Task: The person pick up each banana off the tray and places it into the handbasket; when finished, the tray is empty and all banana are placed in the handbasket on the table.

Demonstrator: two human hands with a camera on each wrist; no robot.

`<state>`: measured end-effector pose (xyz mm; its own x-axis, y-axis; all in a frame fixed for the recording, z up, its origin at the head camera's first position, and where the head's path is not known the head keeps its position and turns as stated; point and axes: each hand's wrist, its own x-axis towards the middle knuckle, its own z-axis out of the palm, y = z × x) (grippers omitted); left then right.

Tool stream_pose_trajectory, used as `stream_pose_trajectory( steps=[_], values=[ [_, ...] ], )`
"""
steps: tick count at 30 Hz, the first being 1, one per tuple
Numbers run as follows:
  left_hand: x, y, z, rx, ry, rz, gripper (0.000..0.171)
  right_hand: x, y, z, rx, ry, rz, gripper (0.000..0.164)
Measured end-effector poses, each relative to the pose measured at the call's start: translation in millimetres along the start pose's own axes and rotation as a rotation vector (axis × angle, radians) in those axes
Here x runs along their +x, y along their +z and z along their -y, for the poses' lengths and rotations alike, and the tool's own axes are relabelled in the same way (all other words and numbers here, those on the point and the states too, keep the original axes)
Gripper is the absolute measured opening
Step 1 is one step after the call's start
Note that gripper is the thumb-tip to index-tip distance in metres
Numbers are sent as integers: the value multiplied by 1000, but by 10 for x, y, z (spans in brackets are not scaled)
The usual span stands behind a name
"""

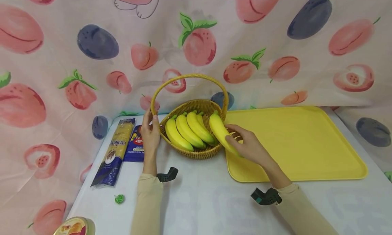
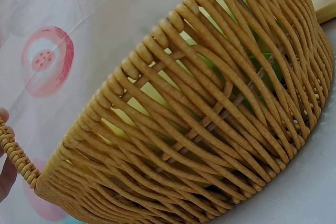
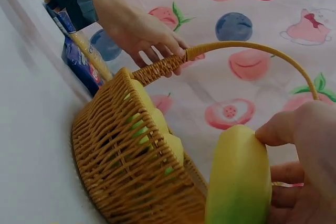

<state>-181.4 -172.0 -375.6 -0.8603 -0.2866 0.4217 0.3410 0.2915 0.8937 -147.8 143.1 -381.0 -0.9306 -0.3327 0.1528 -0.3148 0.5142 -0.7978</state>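
Observation:
A wicker basket [image 1: 200, 155] with a tall arched handle [image 1: 190, 76] stands in the middle of the table. Several yellow bananas [image 1: 188, 131] lie side by side in it, stems pointing to the back. My left hand [image 1: 151, 133] holds the handle low on its left side, fingers and thumb around it, as the right wrist view also shows. Over the basket's right rim, my right hand [image 1: 249, 145] grips a single banana [image 1: 218, 126] between thumb and fingers. In the right wrist view this banana [image 3: 239, 177] appears large, tilted beside the basket.
Right of the basket lies a yellow tray [image 1: 294, 143]. To the left are a long blue and gold packet [image 1: 114, 150] and a blue packet [image 1: 133, 150], partly behind my left hand. A small green item [image 1: 119, 199] and a round tin [image 1: 75, 226] sit nearer the front.

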Motion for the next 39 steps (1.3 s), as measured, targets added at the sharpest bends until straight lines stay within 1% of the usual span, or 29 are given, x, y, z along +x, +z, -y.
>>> stream_pose_trajectory(
  steps=[4, 7, 11, 16, 21, 24, 27, 29, 32, 35, 39],
  values=[
    [-6, 3, 4, -1, -5, -2, 41, 212, 68, 72, 5, 0, 32, 48],
    [-8, 11, 5, -1, -3, -3, 41, 367, 101, 110, -38, 8, 41, 47],
    [-6, 29, 6, -11, 1, 1, 40, 550, 108, 144, -94, 47, 38, 46],
    [5, 45, 10, -2, 18, -10, 40, 764, 121, 187, -152, 72, 66, 46],
    [11, 34, 8, 10, 34, -17, 39, 969, 201, 226, -236, 70, 93, 46],
    [9, 25, 7, 11, 30, -17, 39, 1067, 260, 232, -295, 107, 120, 48],
    [0, 13, -1, 9, 12, -15, 40, 1126, 317, 229, -341, 161, 161, 50],
    [-8, 9, -8, 10, 1, -14, 41, 1138, 344, 228, -355, 192, 182, 50],
    [-18, -3, -9, 9, -5, -16, 41, 1137, 376, 221, -354, 215, 206, 51],
    [-27, -5, -8, 12, -9, -11, 42, 1108, 384, 209, -345, 207, 205, 53],
    [-28, 9, -4, 17, -10, 8, 43, 1016, 366, 163, -318, 146, 145, 55]
  ],
)
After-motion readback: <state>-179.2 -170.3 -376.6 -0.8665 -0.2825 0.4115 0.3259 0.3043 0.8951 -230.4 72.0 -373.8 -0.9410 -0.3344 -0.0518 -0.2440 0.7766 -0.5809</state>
